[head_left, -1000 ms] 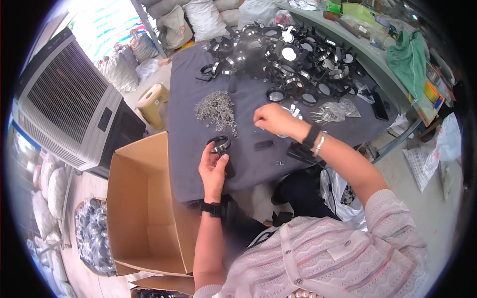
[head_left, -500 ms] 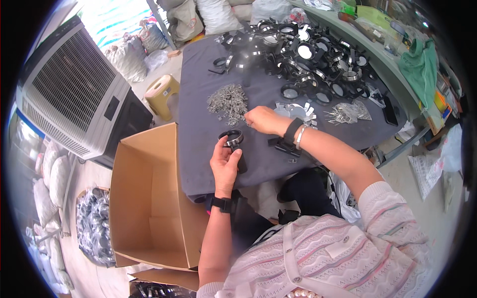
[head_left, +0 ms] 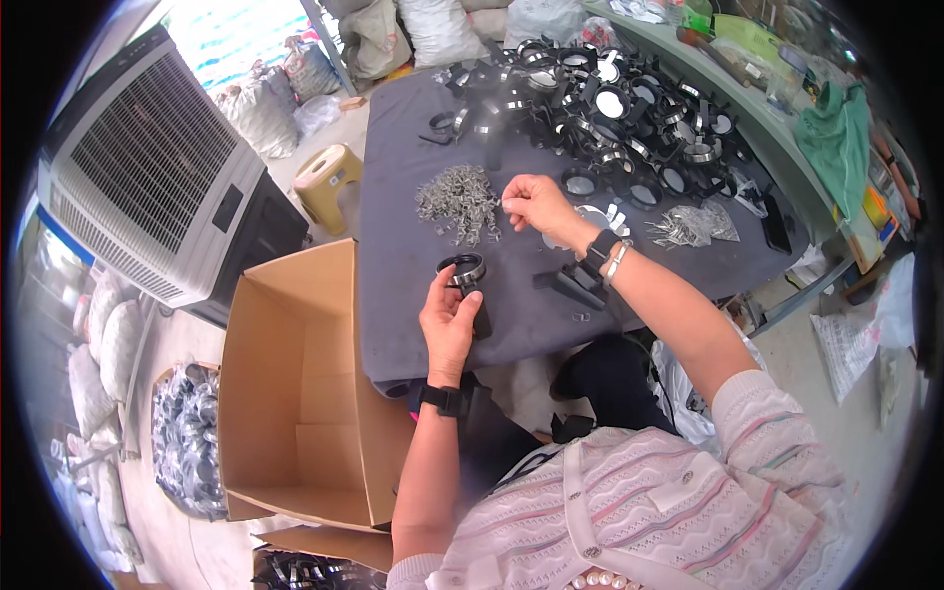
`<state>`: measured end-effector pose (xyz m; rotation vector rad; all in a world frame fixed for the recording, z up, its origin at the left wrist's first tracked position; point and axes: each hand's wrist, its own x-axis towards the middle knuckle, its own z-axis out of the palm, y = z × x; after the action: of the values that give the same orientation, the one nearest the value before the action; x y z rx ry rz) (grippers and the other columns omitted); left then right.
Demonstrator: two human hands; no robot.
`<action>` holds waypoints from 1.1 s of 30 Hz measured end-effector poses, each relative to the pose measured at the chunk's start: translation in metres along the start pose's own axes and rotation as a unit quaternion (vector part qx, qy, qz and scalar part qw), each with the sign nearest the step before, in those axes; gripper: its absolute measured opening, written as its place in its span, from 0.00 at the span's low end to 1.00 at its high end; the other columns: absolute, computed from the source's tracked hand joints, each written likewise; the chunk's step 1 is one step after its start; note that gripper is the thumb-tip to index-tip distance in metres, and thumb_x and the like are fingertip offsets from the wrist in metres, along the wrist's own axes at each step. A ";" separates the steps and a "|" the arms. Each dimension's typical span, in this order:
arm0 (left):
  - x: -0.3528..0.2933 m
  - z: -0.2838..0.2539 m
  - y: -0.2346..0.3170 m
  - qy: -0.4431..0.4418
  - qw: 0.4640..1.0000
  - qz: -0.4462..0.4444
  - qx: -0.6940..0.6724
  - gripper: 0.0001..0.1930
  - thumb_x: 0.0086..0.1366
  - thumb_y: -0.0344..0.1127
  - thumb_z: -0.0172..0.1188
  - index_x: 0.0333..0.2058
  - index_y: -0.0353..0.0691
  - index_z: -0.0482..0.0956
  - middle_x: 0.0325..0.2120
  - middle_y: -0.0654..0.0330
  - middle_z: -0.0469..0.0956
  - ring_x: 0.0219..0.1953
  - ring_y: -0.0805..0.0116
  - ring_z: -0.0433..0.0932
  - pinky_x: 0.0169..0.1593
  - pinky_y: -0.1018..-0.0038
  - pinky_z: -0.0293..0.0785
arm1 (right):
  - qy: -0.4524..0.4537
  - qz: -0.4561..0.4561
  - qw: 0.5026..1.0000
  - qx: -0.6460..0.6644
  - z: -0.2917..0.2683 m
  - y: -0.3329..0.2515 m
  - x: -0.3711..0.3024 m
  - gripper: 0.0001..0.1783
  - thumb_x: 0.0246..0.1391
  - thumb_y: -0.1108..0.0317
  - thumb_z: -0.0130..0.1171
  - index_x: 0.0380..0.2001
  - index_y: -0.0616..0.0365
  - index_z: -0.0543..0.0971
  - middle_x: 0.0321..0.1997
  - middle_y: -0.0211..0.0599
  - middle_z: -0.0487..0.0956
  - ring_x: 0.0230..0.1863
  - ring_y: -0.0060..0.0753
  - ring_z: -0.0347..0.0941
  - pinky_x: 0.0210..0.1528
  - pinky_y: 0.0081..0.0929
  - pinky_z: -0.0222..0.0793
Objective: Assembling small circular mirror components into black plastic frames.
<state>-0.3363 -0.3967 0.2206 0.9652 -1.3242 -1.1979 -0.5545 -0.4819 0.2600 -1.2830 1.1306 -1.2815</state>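
My left hand (head_left: 448,324) is closed around a black ring-shaped part (head_left: 471,275) with a silver band and a black handle, held just above the table's near side. The ring faces up and the handle points back toward me. My right hand (head_left: 541,205) is pinched at the right edge of a heap of small silver metal pieces (head_left: 456,202). Whatever lies between its fingertips is too small to make out. Under the right wrist lies a black handle-like part (head_left: 573,286). Pale flat discs (head_left: 590,218) are partly hidden by that forearm.
A big pile of black-and-silver ring parts (head_left: 610,108) covers the far right of the grey cloth-covered table (head_left: 403,334). A clear bag of metal pins (head_left: 698,224) and a phone (head_left: 775,221) lie right. Left stand an open cardboard box (head_left: 295,393) and an air cooler (head_left: 157,177).
My right hand has moved away from me and slightly right, along the edge of the metal heap. The left hand keeps its hold on the ring part, nearly still.
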 end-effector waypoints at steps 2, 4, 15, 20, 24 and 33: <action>-0.001 -0.001 0.001 0.002 1.000 0.002 0.007 0.25 0.57 0.27 0.60 0.55 0.35 0.67 0.24 0.68 0.72 0.22 0.85 0.66 0.20 0.87 0.62 | -0.056 0.002 0.983 -0.173 -0.003 -0.001 0.003 0.01 0.49 0.77 0.55 0.27 0.63 0.74 0.21 0.31 0.74 0.21 0.21 0.73 0.21 0.21 0.70; 0.002 0.000 0.002 0.004 1.000 0.010 0.013 0.25 0.57 0.27 0.59 0.54 0.35 0.67 0.24 0.68 0.71 0.22 0.85 0.66 0.20 0.87 0.62 | -0.098 0.047 0.966 -0.235 -0.001 -0.004 0.004 0.01 0.49 0.77 0.55 0.27 0.60 0.74 0.20 0.28 0.73 0.21 0.18 0.71 0.22 0.18 0.70; 0.003 0.001 -0.001 0.010 1.000 0.011 -0.001 0.25 0.57 0.26 0.60 0.54 0.35 0.68 0.22 0.68 0.71 0.19 0.85 0.65 0.19 0.85 0.62 | 0.021 -0.099 0.961 -0.256 0.005 -0.003 -0.010 0.02 0.51 0.75 0.51 0.26 0.62 0.72 0.19 0.32 0.73 0.19 0.23 0.72 0.22 0.26 0.67; 0.001 0.001 0.000 0.015 1.000 0.001 0.003 0.25 0.56 0.26 0.60 0.54 0.35 0.68 0.22 0.68 0.72 0.19 0.85 0.66 0.19 0.85 0.62 | -0.025 -0.071 0.979 -0.190 0.013 -0.006 -0.014 0.02 0.49 0.77 0.51 0.25 0.64 0.72 0.20 0.39 0.74 0.21 0.33 0.73 0.25 0.28 0.69; 0.003 0.001 -0.001 0.013 1.000 0.010 -0.012 0.25 0.56 0.26 0.61 0.54 0.36 0.69 0.22 0.68 0.72 0.20 0.85 0.66 0.19 0.85 0.62 | -0.087 -0.195 0.829 -0.517 -0.003 0.001 -0.015 0.02 0.44 0.79 0.52 0.24 0.64 0.74 0.23 0.47 0.76 0.27 0.48 0.75 0.31 0.35 0.71; 0.004 -0.002 -0.003 0.013 1.000 0.009 -0.005 0.24 0.56 0.26 0.60 0.53 0.35 0.69 0.23 0.67 0.73 0.21 0.84 0.67 0.22 0.86 0.63 | -0.031 -0.135 0.806 -0.576 0.016 -0.012 -0.013 0.09 0.42 0.77 0.55 0.31 0.62 0.77 0.35 0.50 0.76 0.41 0.55 0.74 0.43 0.44 0.70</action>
<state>-0.3352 -0.4009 0.2185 0.9577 -1.3034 -1.1742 -0.5392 -0.4669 0.2705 -2.4083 1.8205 -0.6332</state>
